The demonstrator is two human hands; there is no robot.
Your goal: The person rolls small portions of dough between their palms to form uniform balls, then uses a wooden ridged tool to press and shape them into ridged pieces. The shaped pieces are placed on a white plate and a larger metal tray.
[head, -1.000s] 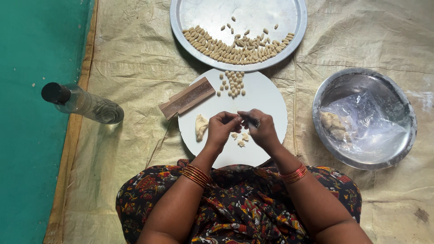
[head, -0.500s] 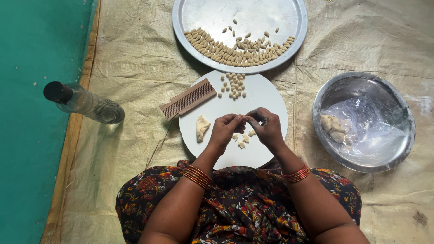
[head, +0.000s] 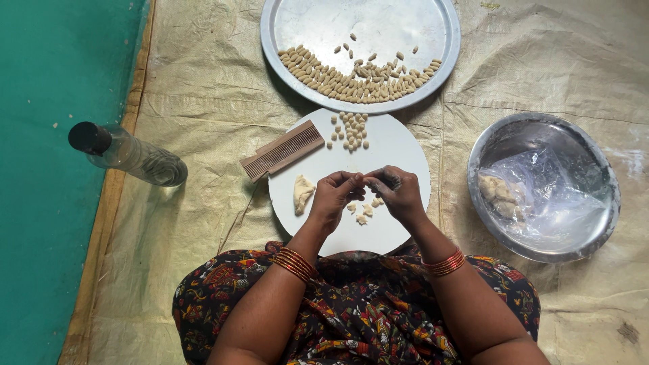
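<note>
Dough bit [head: 366,180] sits pinched between my left hand [head: 332,198] and right hand [head: 399,192], both grips closed on it above the white round board [head: 399,145]. Small cut pieces [head: 362,213] lie just below. Steel tray [head: 304,23] holds shaped pieces [head: 351,81]; steel bowl [head: 595,169] holds bagged dough [head: 497,192].

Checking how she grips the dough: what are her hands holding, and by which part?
Left hand and right hand meet over the white board, fingertips pinching something tiny; what and where cannot be told.
</note>
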